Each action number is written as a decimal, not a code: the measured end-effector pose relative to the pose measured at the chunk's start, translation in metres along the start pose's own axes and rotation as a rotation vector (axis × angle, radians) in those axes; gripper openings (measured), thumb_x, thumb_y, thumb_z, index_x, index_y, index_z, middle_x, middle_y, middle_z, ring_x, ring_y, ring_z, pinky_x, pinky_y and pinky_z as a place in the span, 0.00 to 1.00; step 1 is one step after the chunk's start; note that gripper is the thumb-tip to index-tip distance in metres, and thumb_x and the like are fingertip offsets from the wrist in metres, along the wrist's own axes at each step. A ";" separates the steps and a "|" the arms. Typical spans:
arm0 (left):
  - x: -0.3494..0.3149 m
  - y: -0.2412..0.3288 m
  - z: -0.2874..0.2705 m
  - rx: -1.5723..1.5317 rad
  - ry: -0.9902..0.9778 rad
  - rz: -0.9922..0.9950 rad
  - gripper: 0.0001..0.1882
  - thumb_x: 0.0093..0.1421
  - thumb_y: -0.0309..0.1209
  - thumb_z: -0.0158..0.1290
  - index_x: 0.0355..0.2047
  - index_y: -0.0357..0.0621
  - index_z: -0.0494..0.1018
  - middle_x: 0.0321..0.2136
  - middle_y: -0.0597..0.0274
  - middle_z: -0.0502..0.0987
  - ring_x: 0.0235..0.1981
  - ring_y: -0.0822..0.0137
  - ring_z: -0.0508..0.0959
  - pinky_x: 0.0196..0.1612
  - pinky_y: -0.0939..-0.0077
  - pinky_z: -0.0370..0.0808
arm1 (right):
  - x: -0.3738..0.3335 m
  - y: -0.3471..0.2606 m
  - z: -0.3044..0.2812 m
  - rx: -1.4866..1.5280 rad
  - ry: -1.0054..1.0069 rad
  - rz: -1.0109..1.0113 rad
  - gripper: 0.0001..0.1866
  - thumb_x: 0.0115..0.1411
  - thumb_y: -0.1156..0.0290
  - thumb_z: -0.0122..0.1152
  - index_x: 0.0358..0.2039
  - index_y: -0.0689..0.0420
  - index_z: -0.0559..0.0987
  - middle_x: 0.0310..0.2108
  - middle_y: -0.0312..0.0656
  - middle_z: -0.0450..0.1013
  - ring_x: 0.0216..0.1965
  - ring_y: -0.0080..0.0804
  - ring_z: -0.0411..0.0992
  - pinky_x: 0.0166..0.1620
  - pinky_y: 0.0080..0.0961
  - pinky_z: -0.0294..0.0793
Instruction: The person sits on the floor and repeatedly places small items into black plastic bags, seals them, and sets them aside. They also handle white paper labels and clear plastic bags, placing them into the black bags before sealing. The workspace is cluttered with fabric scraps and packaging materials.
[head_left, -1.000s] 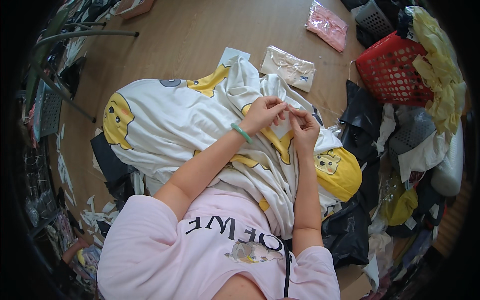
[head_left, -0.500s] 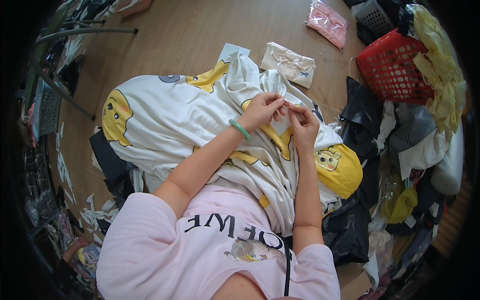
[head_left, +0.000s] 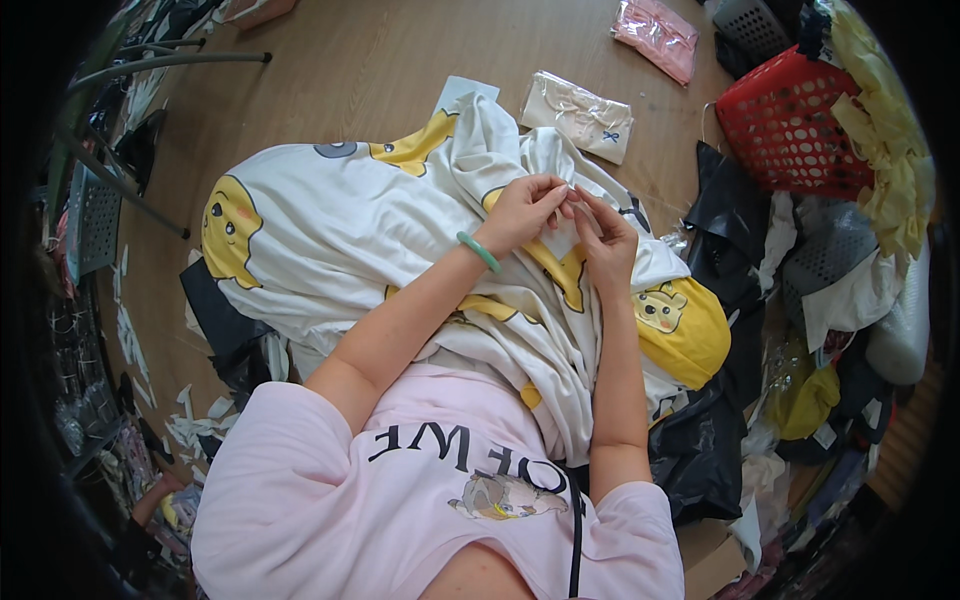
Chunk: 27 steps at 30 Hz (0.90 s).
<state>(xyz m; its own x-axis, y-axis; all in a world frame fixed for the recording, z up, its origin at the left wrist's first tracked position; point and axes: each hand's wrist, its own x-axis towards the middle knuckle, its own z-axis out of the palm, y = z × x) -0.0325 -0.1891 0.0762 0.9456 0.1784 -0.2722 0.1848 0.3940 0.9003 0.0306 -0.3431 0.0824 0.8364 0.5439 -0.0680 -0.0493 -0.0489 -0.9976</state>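
Observation:
A large white cloth (head_left: 340,215) with yellow bear prints lies bunched over my lap and spreads out in front of me. My left hand (head_left: 522,214), with a green bangle (head_left: 479,252) on its wrist, is closed in a pinch above the cloth's middle. My right hand (head_left: 608,245) meets it there, thumb and fingers pinched together, so the fingertips of both hands nearly touch. Whatever sits between them is too small to name. A rounded yellow part (head_left: 690,335) of the cloth, with a bear face, bulges out to the right of my right forearm.
Flat packs, one cream (head_left: 577,115) and one pink (head_left: 655,38), lie on the wooden floor beyond the cloth. A red basket (head_left: 790,125) stands at the right among bags and fabrics. Metal legs (head_left: 170,60) rise at the left, near scattered white scraps (head_left: 200,425).
Both hands stay pinched together at nearly the same spot, with small finger shifts. The right fingers have come slightly closer to the left. The view has tilted a little.

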 end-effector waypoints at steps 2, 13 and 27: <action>0.000 0.000 0.000 0.003 -0.004 0.000 0.12 0.70 0.35 0.46 0.40 0.42 0.76 0.27 0.72 0.76 0.24 0.82 0.72 0.27 0.89 0.68 | 0.000 -0.002 0.000 0.041 -0.010 -0.005 0.17 0.63 0.79 0.59 0.52 0.63 0.78 0.43 0.41 0.79 0.43 0.21 0.76 0.48 0.17 0.73; -0.006 0.026 0.023 0.381 -0.016 0.334 0.10 0.69 0.30 0.45 0.37 0.35 0.71 0.25 0.64 0.76 0.25 0.76 0.73 0.30 0.81 0.71 | -0.003 -0.020 -0.003 0.254 0.102 -0.018 0.07 0.63 0.77 0.61 0.40 0.66 0.81 0.35 0.39 0.79 0.37 0.21 0.76 0.45 0.17 0.73; -0.006 0.031 0.032 0.322 -0.021 0.277 0.10 0.68 0.30 0.47 0.37 0.35 0.72 0.27 0.66 0.76 0.29 0.78 0.75 0.33 0.82 0.72 | -0.003 -0.025 -0.005 0.322 0.110 -0.047 0.06 0.63 0.77 0.61 0.38 0.65 0.81 0.36 0.39 0.79 0.36 0.21 0.75 0.44 0.18 0.73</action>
<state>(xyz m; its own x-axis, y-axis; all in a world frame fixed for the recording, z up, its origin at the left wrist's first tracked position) -0.0236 -0.2069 0.1166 0.9760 0.2179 -0.0012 -0.0057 0.0311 0.9995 0.0320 -0.3473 0.1076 0.8946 0.4452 -0.0378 -0.1650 0.2506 -0.9539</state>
